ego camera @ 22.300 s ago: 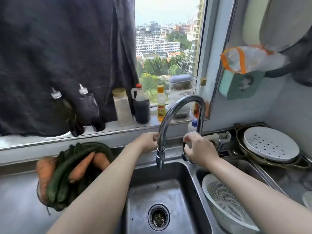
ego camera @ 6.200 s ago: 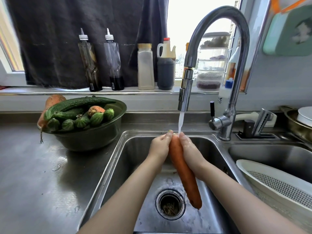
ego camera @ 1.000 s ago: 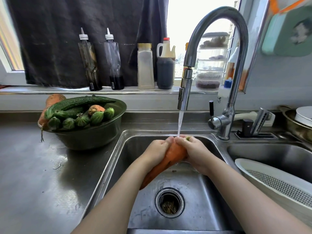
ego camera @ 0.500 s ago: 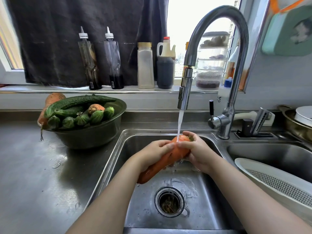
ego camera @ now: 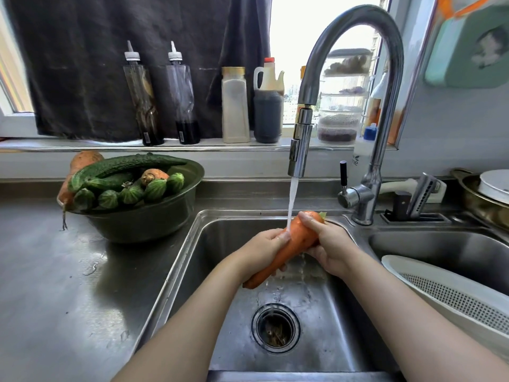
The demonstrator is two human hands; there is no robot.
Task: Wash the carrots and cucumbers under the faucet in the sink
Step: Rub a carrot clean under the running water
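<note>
A long orange carrot (ego camera: 292,242) lies slanted over the sink (ego camera: 220,285), thick end up to the right, under the water stream from the faucet (ego camera: 301,144). My left hand (ego camera: 261,248) grips its lower middle. My right hand (ego camera: 329,241) wraps around the thick top end, thumb on top. A green bowl (ego camera: 154,219) on the counter to the left holds several cucumbers (ego camera: 124,165) and carrots (ego camera: 154,175).
A white colander (ego camera: 451,293) sits in the right basin. Bottles and jars (ego camera: 235,106) line the windowsill behind. The drain (ego camera: 275,328) lies below my hands. A pan with a white plate (ego camera: 493,188) stands at far right. The steel counter is wet.
The carrot's thick end has risen and shifted right under the stream; my right hand moved up with it, and my left hand slid along the middle.
</note>
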